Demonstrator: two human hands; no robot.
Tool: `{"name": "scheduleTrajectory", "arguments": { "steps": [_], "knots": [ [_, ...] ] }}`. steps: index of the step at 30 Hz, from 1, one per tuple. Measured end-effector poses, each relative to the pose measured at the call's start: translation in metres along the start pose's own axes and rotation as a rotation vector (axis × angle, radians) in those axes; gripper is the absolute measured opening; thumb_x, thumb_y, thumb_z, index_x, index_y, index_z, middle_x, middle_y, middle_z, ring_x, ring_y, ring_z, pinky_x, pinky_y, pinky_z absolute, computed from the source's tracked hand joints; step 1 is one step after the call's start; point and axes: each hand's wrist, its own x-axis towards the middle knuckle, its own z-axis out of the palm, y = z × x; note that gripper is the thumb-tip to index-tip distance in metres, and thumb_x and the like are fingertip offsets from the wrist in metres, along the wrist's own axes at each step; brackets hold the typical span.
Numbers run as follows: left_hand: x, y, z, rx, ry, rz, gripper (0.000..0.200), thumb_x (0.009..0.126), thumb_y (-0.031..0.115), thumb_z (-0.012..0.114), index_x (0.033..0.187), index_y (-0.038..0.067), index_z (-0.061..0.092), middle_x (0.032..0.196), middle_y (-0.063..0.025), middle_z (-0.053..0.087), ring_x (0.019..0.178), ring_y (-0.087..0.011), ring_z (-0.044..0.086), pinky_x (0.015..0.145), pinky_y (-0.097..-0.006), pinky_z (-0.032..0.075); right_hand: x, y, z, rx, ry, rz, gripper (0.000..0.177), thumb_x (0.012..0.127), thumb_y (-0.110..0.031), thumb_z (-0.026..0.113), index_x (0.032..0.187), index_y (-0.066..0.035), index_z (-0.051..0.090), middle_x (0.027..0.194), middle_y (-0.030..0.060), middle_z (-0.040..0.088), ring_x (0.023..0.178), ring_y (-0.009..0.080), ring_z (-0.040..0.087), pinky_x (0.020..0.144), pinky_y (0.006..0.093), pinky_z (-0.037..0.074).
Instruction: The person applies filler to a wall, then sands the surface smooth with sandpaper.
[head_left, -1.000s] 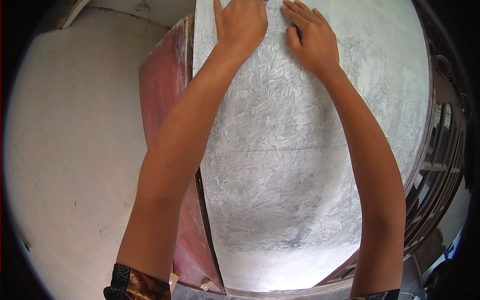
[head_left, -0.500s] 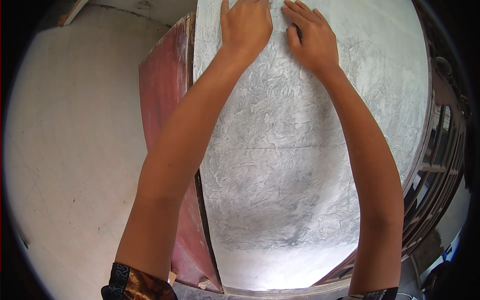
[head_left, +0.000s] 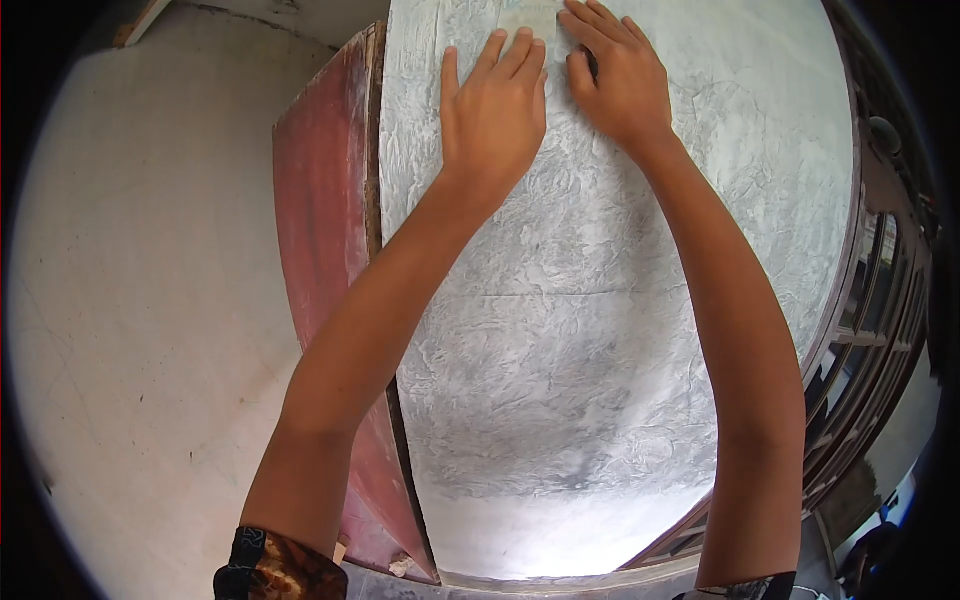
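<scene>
A large grey-white sheet with a wrinkled, marbled surface fills the middle of the view. Flat on its upper left part lies my left hand, fingers spread and pointing up. My right hand rests on the same surface near the top edge of the view, its fingers stretched out and the thumb apart. A small dark gap shows between that thumb and the fingers. Neither hand holds anything visible. Faint bluish marks show on the sheet above and between the hands.
A red panel with a dark, worn edge stands along the sheet's left side. Beyond it is a pale wall. Dark wooden frames with glass panes are on the right. A small pale lump lies by the red panel's bottom.
My left hand has moved down over the surface, and its fingertips now show fully. My right hand has barely shifted. The view has moved slightly.
</scene>
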Motion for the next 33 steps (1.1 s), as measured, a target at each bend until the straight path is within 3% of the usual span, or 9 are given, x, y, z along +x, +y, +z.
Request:
{"name": "scheduleTrajectory", "arguments": {
  "steps": [6, 8, 11, 16, 18, 22, 29, 31, 33],
  "knots": [
    [0.068, -0.021, 0.021, 0.001, -0.248, -0.157, 0.028, 0.1, 0.018, 0.06, 0.125, 0.01, 0.071, 0.135, -0.005, 0.069, 0.131, -0.0248, 0.061, 0.115, -0.0633, 0.034, -0.001, -0.002, -0.001, 0.0, 0.006, 0.009, 0.043, 0.084, -0.003, 0.057, 0.125, 0.007, 0.067, 0.139, 0.0232, 0.063, 0.137, 0.0391, 0.055, 0.117, 0.0529, 0.04],
    [0.073, -0.025, 0.028, -0.01, -0.049, -0.069, 0.034, 0.105, 0.015, 0.049, 0.121, -0.005, 0.071, 0.13, -0.0211, 0.069, 0.125, -0.0367, 0.063, 0.114, -0.053, 0.04, -0.001, -0.001, -0.003, 0.016, 0.009, 0.012, 0.042, 0.084, -0.003, 0.057, 0.124, 0.007, 0.067, 0.139, 0.0234, 0.064, 0.137, 0.0392, 0.055, 0.117, 0.0531, 0.041],
    [0.021, -0.011, 0.01, 0.073, -0.058, 0.008, 0.027, 0.1, 0.018, 0.061, 0.124, 0.01, 0.071, 0.135, -0.0058, 0.069, 0.131, -0.0255, 0.061, 0.114, -0.0629, 0.034, -0.001, 0.001, 0.0, 0.032, 0.024, 0.002, 0.042, 0.084, -0.003, 0.057, 0.124, 0.006, 0.067, 0.139, 0.0233, 0.064, 0.136, 0.0394, 0.055, 0.116, 0.0534, 0.041],
    [0.04, -0.019, 0.009, 0.111, -0.071, 0.023, 0.028, 0.1, 0.02, 0.062, 0.124, 0.01, 0.072, 0.137, -0.0054, 0.068, 0.133, -0.0249, 0.059, 0.116, -0.0581, 0.035, -0.001, 0.0, 0.0, 0.013, 0.022, 0.01, 0.042, 0.084, -0.004, 0.057, 0.124, 0.006, 0.067, 0.139, 0.0232, 0.064, 0.136, 0.0395, 0.055, 0.116, 0.0536, 0.041],
    [0.076, -0.029, 0.021, 0.052, -0.029, -0.015, 0.034, 0.105, 0.015, 0.048, 0.119, -0.005, 0.072, 0.129, -0.0213, 0.07, 0.124, -0.0365, 0.064, 0.112, -0.0526, 0.042, -0.002, -0.001, 0.0, 0.017, 0.016, 0.01, 0.042, 0.084, -0.004, 0.057, 0.124, 0.006, 0.067, 0.139, 0.0233, 0.063, 0.137, 0.0396, 0.055, 0.116, 0.0536, 0.041],
    [0.048, -0.015, 0.004, 0.035, -0.234, -0.044, 0.025, 0.1, 0.02, 0.062, 0.12, 0.009, 0.072, 0.133, -0.0049, 0.07, 0.13, -0.0262, 0.061, 0.114, -0.0582, 0.038, -0.001, 0.001, -0.001, 0.019, 0.008, 0.006, 0.042, 0.085, -0.005, 0.058, 0.125, 0.006, 0.067, 0.14, 0.0231, 0.063, 0.137, 0.0395, 0.055, 0.117, 0.0534, 0.04],
    [0.057, -0.028, 0.013, 0.047, -0.047, 0.051, 0.021, 0.098, 0.017, 0.064, 0.115, 0.006, 0.072, 0.125, -0.0065, 0.072, 0.121, -0.0289, 0.064, 0.108, -0.0565, 0.044, -0.002, -0.001, 0.0, 0.006, 0.013, -0.002, 0.041, 0.086, -0.004, 0.057, 0.124, 0.006, 0.067, 0.14, 0.0229, 0.063, 0.137, 0.0392, 0.055, 0.117, 0.0528, 0.04],
    [0.081, -0.036, 0.025, 0.012, -0.054, 0.02, 0.031, 0.103, 0.014, 0.053, 0.117, -0.007, 0.072, 0.129, -0.0219, 0.069, 0.126, -0.0378, 0.063, 0.109, -0.0531, 0.045, -0.002, -0.001, -0.001, 0.011, 0.007, 0.009, 0.042, 0.086, -0.004, 0.057, 0.125, 0.007, 0.067, 0.139, 0.0231, 0.063, 0.137, 0.0389, 0.055, 0.117, 0.0525, 0.04],
    [0.06, -0.031, 0.017, -0.004, -0.089, 0.034, 0.026, 0.101, 0.016, 0.059, 0.116, 0.0, 0.072, 0.127, -0.0141, 0.071, 0.124, -0.0331, 0.063, 0.109, -0.0552, 0.044, -0.001, 0.001, -0.003, 0.007, 0.01, 0.01, 0.042, 0.086, -0.004, 0.057, 0.125, 0.007, 0.067, 0.139, 0.0231, 0.063, 0.137, 0.0387, 0.054, 0.117, 0.0524, 0.04]
  ]
}}
